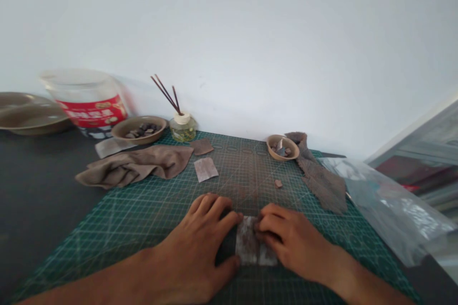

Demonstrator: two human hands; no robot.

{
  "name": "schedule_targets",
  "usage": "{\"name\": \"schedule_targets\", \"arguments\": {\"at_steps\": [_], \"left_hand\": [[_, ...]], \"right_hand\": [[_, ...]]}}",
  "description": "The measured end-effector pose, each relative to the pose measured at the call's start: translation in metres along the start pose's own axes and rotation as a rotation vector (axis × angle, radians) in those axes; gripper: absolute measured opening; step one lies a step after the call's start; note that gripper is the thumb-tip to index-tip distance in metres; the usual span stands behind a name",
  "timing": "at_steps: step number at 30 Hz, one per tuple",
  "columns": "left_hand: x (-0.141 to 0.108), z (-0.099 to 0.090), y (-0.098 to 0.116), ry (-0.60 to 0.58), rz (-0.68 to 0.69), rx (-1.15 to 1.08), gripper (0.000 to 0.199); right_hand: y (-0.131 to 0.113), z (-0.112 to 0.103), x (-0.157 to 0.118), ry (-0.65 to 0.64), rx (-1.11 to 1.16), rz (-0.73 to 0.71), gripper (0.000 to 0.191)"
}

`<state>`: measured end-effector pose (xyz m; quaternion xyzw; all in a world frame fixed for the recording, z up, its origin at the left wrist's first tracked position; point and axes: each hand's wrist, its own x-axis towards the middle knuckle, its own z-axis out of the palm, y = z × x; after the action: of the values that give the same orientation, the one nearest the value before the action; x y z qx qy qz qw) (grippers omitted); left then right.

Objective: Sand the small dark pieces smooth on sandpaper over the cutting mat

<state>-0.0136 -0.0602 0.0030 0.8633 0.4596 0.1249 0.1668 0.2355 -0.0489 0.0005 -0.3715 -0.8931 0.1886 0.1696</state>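
While the left hand (204, 236), thumb and fingers apart, steadies the left edge of a mottled grey-brown rectangular sheet (246, 243) on the green gridded cutting mat (143, 217), the right hand (291, 236) bunches its fingers over the sheet's right part. Whether they pinch anything is hidden.

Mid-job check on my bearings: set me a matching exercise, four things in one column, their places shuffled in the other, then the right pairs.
1. Reed diffuser
2. Clear plastic bag
3. Red-labelled jar
4. Right hand

A. At the streaked grey pieces
B. Just right of the wide bowl of dark bits
C. Across the right edge of the green mat
D. Between that wide bowl and the brown dishes

Pairs: 1-B, 2-C, 3-D, 4-A
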Motion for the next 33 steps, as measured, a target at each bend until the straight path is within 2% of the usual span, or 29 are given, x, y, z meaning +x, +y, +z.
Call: {"name": "schedule_targets", "arguments": {"at_steps": [2, 6, 9, 13, 15, 18, 20, 23, 25, 29, 31, 33], "left_hand": [[0.000, -0.002, 0.001, -0.009, -0.002, -0.015, 0.048], [0.000, -0.004, 0.002, -0.003, 0.006, -0.035, 0.045], [0.000, -0.003, 0.001, -0.001, 0.018, -0.024, 0.044], [0.000, -0.002, 0.000, 0.018, 0.034, -0.007, 0.046], [-0.001, -0.002, 0.000, 0.027, 0.035, -0.012, 0.047], [-0.002, -0.002, 0.001, 0.030, 0.038, -0.015, 0.045], [-0.002, -0.002, 0.001, 0.028, 0.039, -0.017, 0.045], [-0.002, -0.002, 0.001, 0.025, 0.029, -0.022, 0.048], [-0.002, -0.002, 0.001, 0.023, 0.023, -0.023, 0.048], [-0.003, -0.003, 0.002, 0.022, 0.026, -0.020, 0.046], [-0.003, -0.002, 0.002, 0.024, 0.026, -0.015, 0.045], [-0.002, -0.001, 0.002, 0.028, 0.026, -0.015, 0.046]], "right_hand": [[0.004, -0.004, -0.003, -0.014, 0.052, 0.025, 0.009], [-0.002, 0.003, -0.002, -0.095, 0.063, -0.065, 0.009], [-0.007, 0.011, 0.007, -0.050, 0.037, -0.073, 0.007], [-0.003, 0.007, 0.011, 0.017, 0.044, 0.019, 0.010], [-0.002, 0.003, 0.007, -0.033, 0.098, 0.008, 0.011], [-0.006, 0.004, 0.006, -0.122, 0.132, -0.101, 0.010], [-0.007, 0.006, 0.010, -0.097, 0.098, -0.127, 0.010], [-0.002, 0.001, 0.016, -0.020, 0.053, -0.040, 0.011], [0.001, -0.006, 0.015, -0.067, 0.078, -0.007, 0.012], [-0.004, -0.007, 0.008, -0.233, 0.095, -0.145, 0.011], [-0.005, -0.004, 0.011, -0.182, 0.052, -0.168, 0.011], [-0.003, -0.005, 0.015, -0.084, 0.016, -0.104, 0.013]]}}
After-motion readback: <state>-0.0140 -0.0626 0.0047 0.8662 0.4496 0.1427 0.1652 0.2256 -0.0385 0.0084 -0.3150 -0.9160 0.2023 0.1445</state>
